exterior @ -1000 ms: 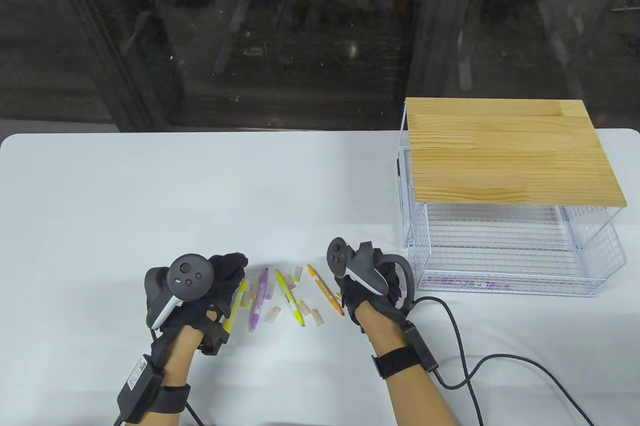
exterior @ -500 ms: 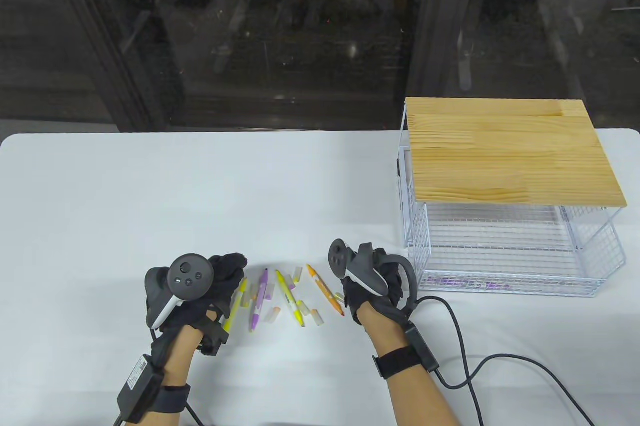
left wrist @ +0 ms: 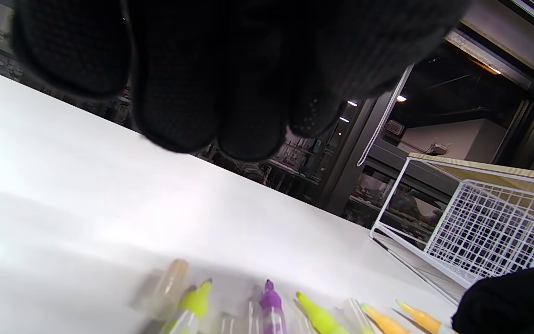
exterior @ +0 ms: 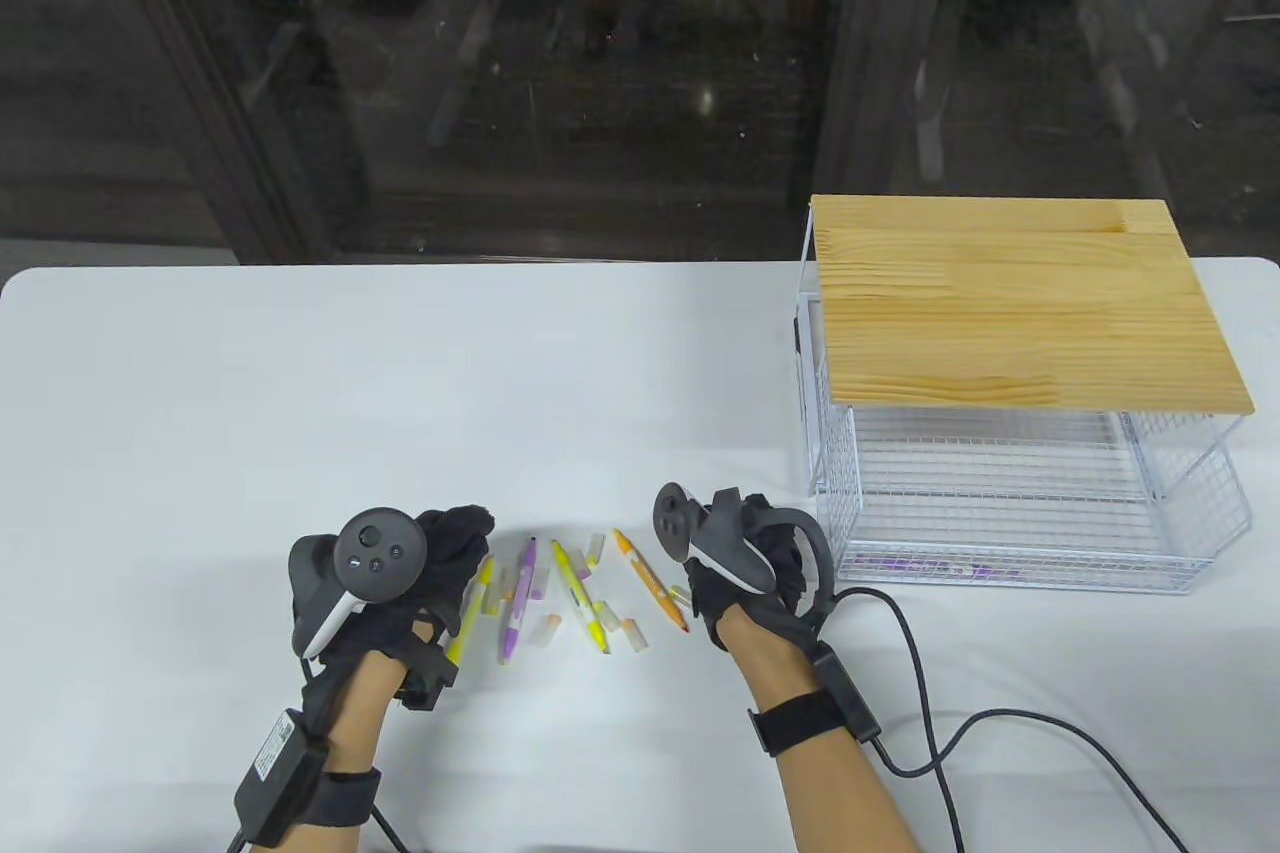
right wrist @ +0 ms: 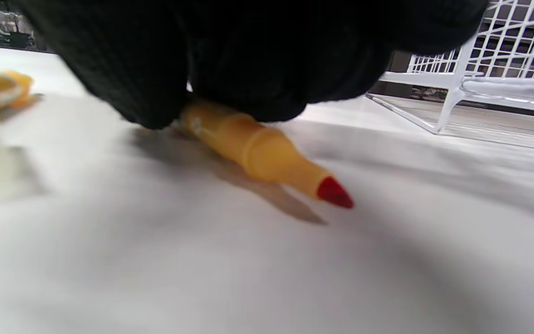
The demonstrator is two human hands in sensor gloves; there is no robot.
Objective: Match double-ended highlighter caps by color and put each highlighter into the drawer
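Observation:
Several uncapped highlighters lie between my hands: a yellow one (exterior: 472, 608), a purple one (exterior: 520, 593), a yellow-green one (exterior: 578, 593) and an orange one (exterior: 648, 578). Loose clear caps (exterior: 545, 631) are scattered among them. My right hand (exterior: 695, 598) sits at the near, red-tipped end of the orange highlighter (right wrist: 257, 153), and its fingers (right wrist: 146, 93) close on the barrel while it lies on the table. My left hand (exterior: 468, 533) hovers beside the yellow highlighter with its fingers (left wrist: 179, 102) hanging loose and holding nothing. The white wire drawer (exterior: 1040, 578) stands pulled out at the right, with a purple highlighter (exterior: 905, 565) inside.
The drawer belongs to a wire rack with a wooden top (exterior: 1020, 303) at the right of the white table (exterior: 400, 373). A black cable (exterior: 930, 693) runs from my right wrist across the table's near right.
Hardly anything differs: my right wrist has shifted very slightly, and the highlighters and caps lie where they were.

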